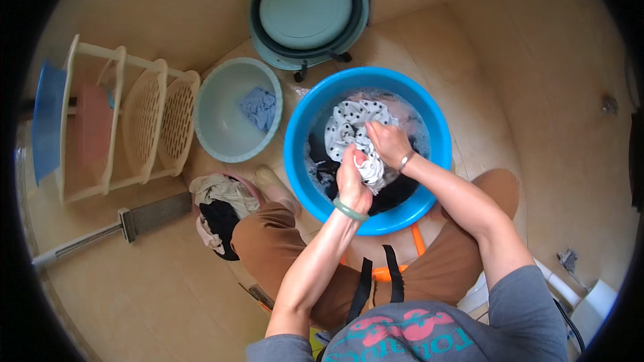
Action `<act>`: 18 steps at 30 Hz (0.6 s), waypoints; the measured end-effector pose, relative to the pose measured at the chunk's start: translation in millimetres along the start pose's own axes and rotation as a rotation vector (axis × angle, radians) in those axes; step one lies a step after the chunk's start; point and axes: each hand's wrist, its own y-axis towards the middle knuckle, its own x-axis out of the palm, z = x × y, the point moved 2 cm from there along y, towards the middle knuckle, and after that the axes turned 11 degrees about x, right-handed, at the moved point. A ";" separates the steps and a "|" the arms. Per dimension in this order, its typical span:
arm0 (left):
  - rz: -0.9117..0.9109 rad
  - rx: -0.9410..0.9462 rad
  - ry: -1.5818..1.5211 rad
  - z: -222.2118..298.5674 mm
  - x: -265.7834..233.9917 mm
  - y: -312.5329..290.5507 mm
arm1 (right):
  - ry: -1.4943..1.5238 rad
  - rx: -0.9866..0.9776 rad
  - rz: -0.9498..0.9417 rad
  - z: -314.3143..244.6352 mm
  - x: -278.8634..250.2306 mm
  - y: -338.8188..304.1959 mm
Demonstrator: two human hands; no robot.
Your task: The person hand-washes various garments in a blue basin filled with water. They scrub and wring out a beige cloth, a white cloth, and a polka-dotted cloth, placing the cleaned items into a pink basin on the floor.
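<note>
A white cloth with black dots (343, 135) is bunched over the blue basin (437, 135), gripped by both my hands. My left hand (353, 177), with a green bangle at the wrist, is closed round its lower end. Just above and to the right, my right hand (389, 143) pinches a fold of the same cloth; a silver bracelet sits on that wrist. Below the cloth, dark laundry (394, 196) lies in sudsy water, and something pale pink shows near the basin's far side. My palms and part of the cloth between them are hidden.
Left of the basin stands a pale green bowl (221, 135) holding a blue cloth (258, 108). A heap of clothes (225, 198) fills a pink container by my left knee. Behind are folded green basins (305, 10); a cream rack (127, 121) and flat mop (157, 216) are farther left.
</note>
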 end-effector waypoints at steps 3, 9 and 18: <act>0.083 0.108 0.147 5.9 -7.3 6.8 | 0.229 0.221 -0.114 4.3 4.9 3.3; -0.239 0.633 1.337 44.3 -19.3 15.2 | 0.828 0.358 -0.615 -0.6 -18.4 14.5; -0.284 0.614 1.069 61.7 -6.9 13.8 | 0.577 -0.028 -0.631 -30.5 -35.6 -0.5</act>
